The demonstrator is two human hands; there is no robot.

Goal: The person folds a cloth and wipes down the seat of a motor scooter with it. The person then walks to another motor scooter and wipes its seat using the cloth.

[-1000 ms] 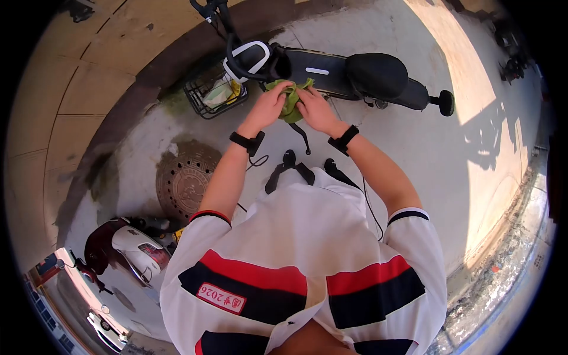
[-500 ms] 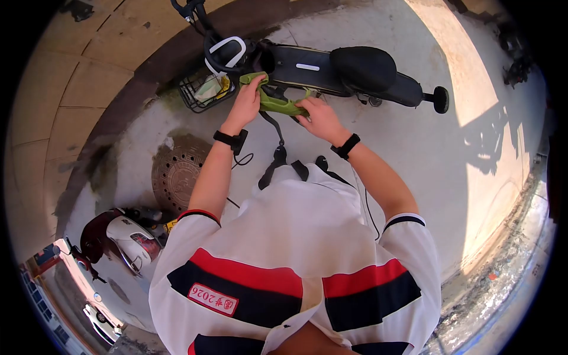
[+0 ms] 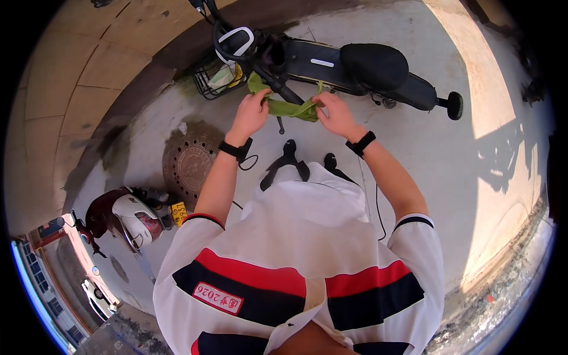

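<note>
A green cloth [image 3: 291,110] is stretched between my two hands, close to the handlebar grip of a black scooter [image 3: 319,62]. My left hand [image 3: 251,113] pinches its left end, and a flap of it stands up above the fingers. The right end is pinched in my right hand [image 3: 337,115]. Behind the cloth, the dark handlebar grip [image 3: 287,90] slants down toward it. Whether the cloth touches the grip I cannot tell.
A wire basket [image 3: 216,80] with bags in it is at the scooter's front. On the ground at the left are a round manhole cover [image 3: 190,165] and a white and dark red scooter [image 3: 133,219]. A tiled wall or paving [image 3: 71,89] runs along the upper left.
The cloth was bunched between my hands a second ago; it is now spread wide, with my hands farther apart. The view has shifted slightly.
</note>
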